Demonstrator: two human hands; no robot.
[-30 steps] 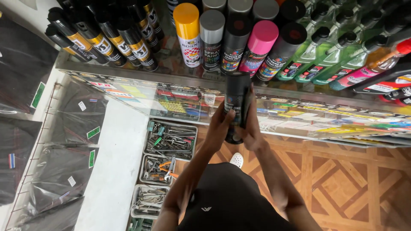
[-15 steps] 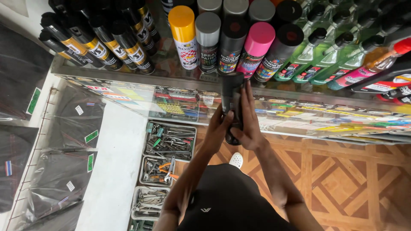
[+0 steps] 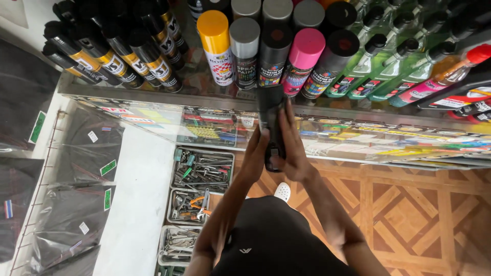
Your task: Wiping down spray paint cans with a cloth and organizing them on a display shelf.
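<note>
Both hands now hold the black spray can (image 3: 271, 125) higher and closer to the shelf than a second ago; its top end has moved up from below the shelf edge to just under the front row of cans. Left hand (image 3: 254, 158) wraps the can's lower left side, fingers closed on it. Right hand (image 3: 292, 145) grips the right side, fingers stretched up along the can, thumb near its bottom end. Can is upright, tilted slightly, held in the air in front of the glass shelf (image 3: 153, 94). On the shelf: yellow-capped can (image 3: 216, 46), grey-capped can (image 3: 245, 48), pink-capped can (image 3: 303, 59), green bottles (image 3: 378, 66) to the right, black-and-yellow cans (image 3: 117, 59) to the left. Below, tool trays (image 3: 202, 171) stand on the floor beside the white shoe (image 3: 282, 191).
</note>
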